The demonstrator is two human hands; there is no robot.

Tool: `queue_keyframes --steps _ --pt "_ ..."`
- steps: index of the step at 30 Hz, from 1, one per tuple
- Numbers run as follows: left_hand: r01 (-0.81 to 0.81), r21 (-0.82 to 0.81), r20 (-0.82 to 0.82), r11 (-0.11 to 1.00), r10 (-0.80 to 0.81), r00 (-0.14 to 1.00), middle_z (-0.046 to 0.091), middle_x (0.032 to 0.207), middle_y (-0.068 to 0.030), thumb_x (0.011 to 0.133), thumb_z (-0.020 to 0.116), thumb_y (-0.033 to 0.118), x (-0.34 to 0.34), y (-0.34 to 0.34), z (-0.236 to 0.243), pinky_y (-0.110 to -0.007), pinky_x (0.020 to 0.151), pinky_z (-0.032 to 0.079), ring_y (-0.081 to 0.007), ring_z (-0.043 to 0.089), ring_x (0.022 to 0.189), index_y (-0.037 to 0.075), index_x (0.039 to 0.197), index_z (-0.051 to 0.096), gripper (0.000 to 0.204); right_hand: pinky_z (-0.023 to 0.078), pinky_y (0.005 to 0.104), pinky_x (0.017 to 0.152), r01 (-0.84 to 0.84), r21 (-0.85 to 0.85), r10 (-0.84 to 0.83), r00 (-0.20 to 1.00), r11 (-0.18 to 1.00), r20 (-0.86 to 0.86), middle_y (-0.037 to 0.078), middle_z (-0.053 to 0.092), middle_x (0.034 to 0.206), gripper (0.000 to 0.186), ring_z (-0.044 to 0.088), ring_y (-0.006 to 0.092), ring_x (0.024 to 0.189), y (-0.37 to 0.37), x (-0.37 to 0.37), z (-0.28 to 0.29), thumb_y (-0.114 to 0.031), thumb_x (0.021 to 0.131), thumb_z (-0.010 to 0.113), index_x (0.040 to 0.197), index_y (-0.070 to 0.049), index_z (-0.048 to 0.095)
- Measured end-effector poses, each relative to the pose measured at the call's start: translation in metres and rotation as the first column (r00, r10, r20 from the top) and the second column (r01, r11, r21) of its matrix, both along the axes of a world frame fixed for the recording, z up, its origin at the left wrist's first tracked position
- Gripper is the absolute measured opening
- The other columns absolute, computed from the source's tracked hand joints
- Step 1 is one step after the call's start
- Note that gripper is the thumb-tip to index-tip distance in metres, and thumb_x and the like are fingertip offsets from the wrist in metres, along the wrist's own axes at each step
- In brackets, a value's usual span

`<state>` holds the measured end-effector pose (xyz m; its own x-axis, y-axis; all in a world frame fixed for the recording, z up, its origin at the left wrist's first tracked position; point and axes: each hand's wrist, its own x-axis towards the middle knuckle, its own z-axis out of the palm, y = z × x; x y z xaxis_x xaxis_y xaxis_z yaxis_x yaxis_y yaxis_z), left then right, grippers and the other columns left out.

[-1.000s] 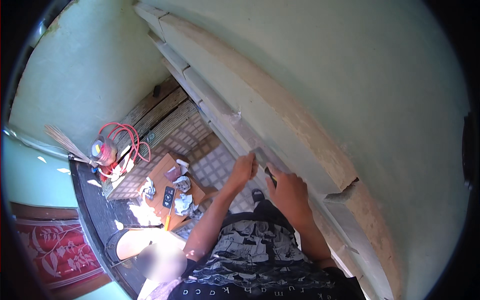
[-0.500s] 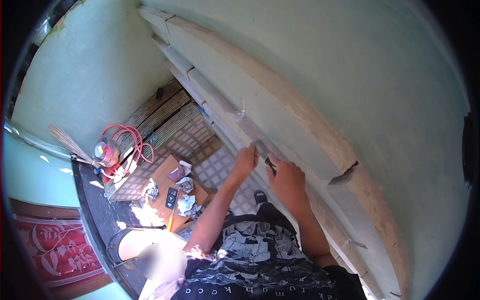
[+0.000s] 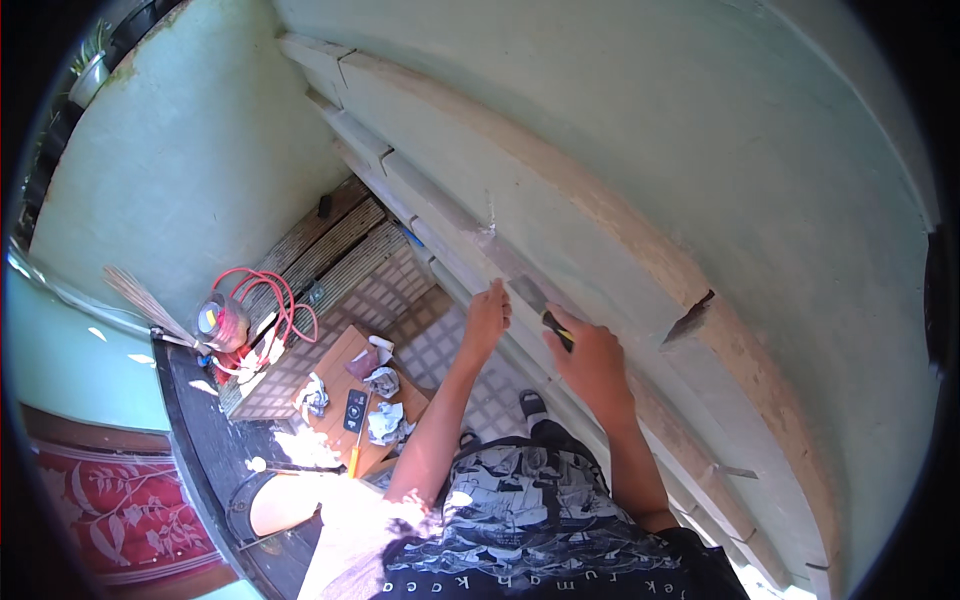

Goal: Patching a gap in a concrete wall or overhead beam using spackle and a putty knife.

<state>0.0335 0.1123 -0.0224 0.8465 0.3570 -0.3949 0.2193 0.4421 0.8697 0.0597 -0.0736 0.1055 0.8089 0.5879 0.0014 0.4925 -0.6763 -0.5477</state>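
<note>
My right hand (image 3: 592, 362) is closed round the black and yellow handle of a putty knife (image 3: 527, 292). Its flat metal blade points up and left, close to the pale wooden ledge (image 3: 450, 212) along the wall. My left hand (image 3: 488, 318) is raised just left of the blade tip, fingers curled together. Whatever those fingers may pinch is too small or hidden to make out. A whitish patch (image 3: 487, 232) marks the ledge beyond both hands.
Below left, a wooden table (image 3: 338, 418) bears crumpled papers (image 3: 386, 422), a black phone (image 3: 354, 410) and a yellow-handled tool (image 3: 354, 460). A red hose (image 3: 290, 300) lies coiled by a bucket (image 3: 222, 322) on a slatted bench. Broken ledge edges (image 3: 690, 318) jut out at right.
My right hand has drawn the putty knife slightly down and right, away from my left hand, so more blade shows. The whole view has shifted a little.
</note>
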Motion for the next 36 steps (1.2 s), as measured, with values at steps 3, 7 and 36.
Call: queue_keyframes --steps 3,7,36 --pt "-0.327 0.630 0.107 0.704 0.338 0.935 0.055 0.074 -0.0102 0.093 0.044 0.018 -0.015 0.007 -0.002 -0.041 0.065 0.044 -0.0257 0.053 0.068 0.001 0.087 0.055 0.022 0.050 0.0388 0.082 0.043 0.120 -0.030 0.994 0.992 -0.110 0.020 0.065 0.101 0.039 0.062 0.0377 0.092 -0.030 -0.014 0.025 -0.023 0.084 0.063 0.121 -0.013 0.060" --pt "-0.396 0.899 0.346 0.186 0.254 0.903 0.048 0.124 -0.0158 0.080 0.046 0.000 -0.011 0.044 0.023 -0.038 0.089 0.042 -0.0327 0.050 0.109 0.002 0.124 0.046 0.045 0.048 0.0314 0.086 0.059 0.272 0.002 0.976 0.960 -0.218 0.020 0.065 0.107 0.038 0.064 0.0315 0.100 -0.067 -0.016 0.035 -0.016 0.083 0.065 0.120 -0.006 0.060" --pt "-0.169 0.951 0.266 0.258 -0.409 0.873 0.041 0.137 -0.0266 0.069 0.041 -0.010 -0.003 -0.028 0.017 -0.044 0.110 0.030 -0.0390 0.035 0.131 -0.006 0.131 0.043 0.062 0.046 0.0297 0.085 0.160 0.256 -0.097 0.965 0.953 -0.243 0.020 0.065 0.104 0.042 0.065 0.0303 0.093 -0.098 -0.047 0.014 -0.018 0.082 0.067 0.122 -0.009 0.060"
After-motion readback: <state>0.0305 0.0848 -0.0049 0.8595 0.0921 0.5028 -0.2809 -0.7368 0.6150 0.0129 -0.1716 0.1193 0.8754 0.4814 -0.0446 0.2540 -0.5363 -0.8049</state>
